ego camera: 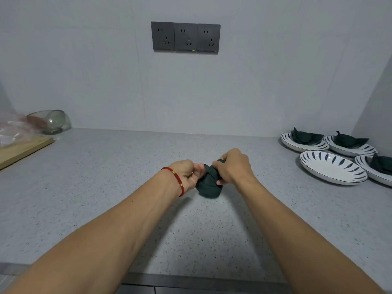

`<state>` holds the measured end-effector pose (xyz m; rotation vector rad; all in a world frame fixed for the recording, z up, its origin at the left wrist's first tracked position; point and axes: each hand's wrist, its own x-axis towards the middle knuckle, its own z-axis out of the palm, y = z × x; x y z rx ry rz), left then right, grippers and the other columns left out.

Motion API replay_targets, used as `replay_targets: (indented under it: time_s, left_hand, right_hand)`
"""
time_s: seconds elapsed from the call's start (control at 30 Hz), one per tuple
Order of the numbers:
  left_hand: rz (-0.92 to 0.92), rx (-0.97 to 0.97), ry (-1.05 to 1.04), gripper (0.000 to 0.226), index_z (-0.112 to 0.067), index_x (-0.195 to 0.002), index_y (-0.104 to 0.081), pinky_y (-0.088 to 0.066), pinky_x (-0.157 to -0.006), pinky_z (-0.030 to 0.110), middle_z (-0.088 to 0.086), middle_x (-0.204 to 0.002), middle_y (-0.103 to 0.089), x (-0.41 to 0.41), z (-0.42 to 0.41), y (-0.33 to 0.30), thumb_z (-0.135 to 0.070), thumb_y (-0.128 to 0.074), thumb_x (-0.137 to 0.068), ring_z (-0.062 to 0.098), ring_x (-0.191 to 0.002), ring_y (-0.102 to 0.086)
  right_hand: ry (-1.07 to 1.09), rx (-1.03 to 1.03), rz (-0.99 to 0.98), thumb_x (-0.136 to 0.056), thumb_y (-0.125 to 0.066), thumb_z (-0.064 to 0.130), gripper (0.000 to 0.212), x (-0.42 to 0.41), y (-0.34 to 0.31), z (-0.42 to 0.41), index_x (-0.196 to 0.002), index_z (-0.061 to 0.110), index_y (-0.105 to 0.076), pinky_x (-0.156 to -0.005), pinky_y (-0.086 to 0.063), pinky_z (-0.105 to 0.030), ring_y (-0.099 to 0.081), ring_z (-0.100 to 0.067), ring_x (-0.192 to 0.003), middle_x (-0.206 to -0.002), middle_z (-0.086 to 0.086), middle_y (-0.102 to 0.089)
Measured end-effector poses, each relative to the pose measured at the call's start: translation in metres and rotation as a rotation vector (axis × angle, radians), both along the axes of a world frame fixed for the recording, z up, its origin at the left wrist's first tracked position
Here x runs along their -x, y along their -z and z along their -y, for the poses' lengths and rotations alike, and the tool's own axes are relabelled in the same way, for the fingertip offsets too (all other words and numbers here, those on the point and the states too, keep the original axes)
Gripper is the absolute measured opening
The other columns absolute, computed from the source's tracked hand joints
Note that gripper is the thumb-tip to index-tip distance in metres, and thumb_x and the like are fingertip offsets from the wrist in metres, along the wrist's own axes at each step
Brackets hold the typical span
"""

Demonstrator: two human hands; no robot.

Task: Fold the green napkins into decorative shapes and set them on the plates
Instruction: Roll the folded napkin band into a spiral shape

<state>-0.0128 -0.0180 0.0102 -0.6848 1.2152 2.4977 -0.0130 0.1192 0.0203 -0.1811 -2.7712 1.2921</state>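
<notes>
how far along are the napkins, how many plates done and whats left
Done: three plates at the right already hold a folded napkin, the far left one, the far right one and the near right one. In hand: the left hand and right hand both grip a fourth napkin on the counter, still being shaped. Left: finish it and set it on the empty plate.

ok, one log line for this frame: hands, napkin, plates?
left hand: grips napkin | right hand: grips napkin | green napkin: mid-fold on counter | plates: three hold folded napkins, empty plate waiting
</notes>
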Motion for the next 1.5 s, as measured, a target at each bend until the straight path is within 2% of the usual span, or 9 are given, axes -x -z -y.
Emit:
replay_targets:
  time_s: [0.13,0.23,0.43,0.6,0.7,0.87,1.1,1.3,1.5]
  left_hand:
    - [-0.067,0.050,0.063,0.015,0.011,-0.102,-0.055,-0.050,-0.037,0.019,0.023,-0.083,-0.056,-0.005,-0.001,0.003,0.009,-0.040,-0.098,0.020,-0.054,-0.061]
    - [-0.101,0.207,0.161,0.015,0.004,-0.091,-0.061,-0.050,-0.039,0.018,0.018,-0.081,-0.059,-0.008,-0.005,0.005,-0.008,-0.058,-0.097,0.017,-0.046,-0.056]
    - [-0.167,0.472,0.048,0.016,0.002,-0.096,-0.062,-0.040,-0.030,0.016,0.015,-0.076,-0.062,-0.004,-0.013,0.018,-0.013,-0.063,-0.098,0.012,-0.032,-0.051]
    - [-0.138,0.248,-0.028,0.010,0.004,-0.109,-0.052,-0.028,-0.026,0.014,0.014,-0.111,-0.054,-0.003,0.000,0.029,-0.001,-0.052,-0.101,0.007,-0.031,-0.041]
    - [-0.162,0.284,-0.067,0.007,0.005,-0.104,-0.054,-0.023,-0.025,0.015,0.013,-0.102,-0.056,-0.006,0.006,0.033,-0.001,-0.055,-0.099,0.008,-0.032,-0.037]
    - [-0.232,0.720,0.023,0.019,-0.001,-0.081,-0.059,-0.026,-0.029,0.018,0.013,-0.057,-0.059,-0.017,0.007,0.046,-0.010,-0.061,-0.098,0.015,-0.030,-0.040]
    - [-0.445,1.290,0.074,0.027,-0.001,-0.084,-0.064,-0.040,-0.038,0.017,0.015,-0.058,-0.068,-0.023,0.001,0.063,-0.020,-0.055,-0.101,0.013,-0.034,-0.056]
    - [-0.519,1.461,-0.003,0.011,-0.023,-0.087,-0.056,-0.058,-0.062,0.042,0.006,-0.072,-0.067,-0.020,-0.001,0.074,-0.015,-0.056,-0.094,0.025,-0.065,-0.065]
    - [-0.955,1.569,0.008,0.023,-0.022,-0.084,-0.059,-0.044,-0.069,0.018,-0.009,-0.091,-0.052,-0.037,0.006,0.072,0.000,-0.058,-0.089,0.006,-0.081,-0.048]
  right_hand:
    - [0.035,0.123,-0.056,-0.094,-0.070,0.018,0.021,0.005,0.005,0.002,-0.087,-0.001,-0.070,-0.068,-0.064,-0.043,-0.074,-0.028,-0.060,-0.084,-0.014,-0.072]
    - [0.018,0.258,0.021,-0.093,-0.069,0.018,0.022,0.010,0.009,0.005,-0.086,-0.003,-0.072,-0.072,-0.064,-0.045,-0.075,-0.032,-0.073,-0.088,-0.017,-0.073]
    - [0.074,0.165,0.018,-0.097,-0.055,0.022,0.026,0.013,0.026,0.019,-0.076,0.007,-0.058,-0.053,-0.046,-0.030,-0.056,-0.022,-0.060,-0.075,-0.008,-0.061]
    - [0.174,0.068,-0.067,-0.102,-0.055,0.023,0.041,0.010,0.045,0.007,-0.063,0.010,-0.048,-0.047,-0.033,-0.026,-0.043,-0.016,-0.051,-0.061,-0.002,-0.049]
    - [0.207,0.063,-0.133,-0.101,-0.055,0.017,0.045,0.011,0.046,0.002,-0.058,0.012,-0.042,-0.046,-0.032,-0.026,-0.037,-0.015,-0.047,-0.055,0.000,-0.042]
    - [0.219,-0.144,-0.201,-0.102,-0.052,0.018,0.045,0.002,0.070,-0.002,-0.059,0.013,-0.040,-0.048,-0.031,-0.029,-0.045,-0.018,-0.055,-0.063,-0.003,-0.048]
    - [0.152,-0.294,-0.313,-0.103,-0.050,0.025,0.017,-0.005,0.080,-0.003,-0.095,0.012,-0.057,-0.061,-0.046,-0.035,-0.053,-0.019,-0.071,-0.091,0.001,-0.055]
    - [-0.304,-0.456,-0.692,-0.085,-0.065,-0.001,0.023,-0.018,0.081,-0.011,-0.094,0.018,-0.053,-0.061,-0.046,-0.033,-0.044,-0.015,-0.080,-0.095,0.004,-0.046]
    - [-0.581,-0.367,-0.624,-0.101,-0.049,0.020,0.012,-0.037,0.076,-0.043,-0.108,0.022,-0.058,-0.077,-0.042,-0.019,-0.046,-0.006,-0.091,-0.103,0.012,-0.051]
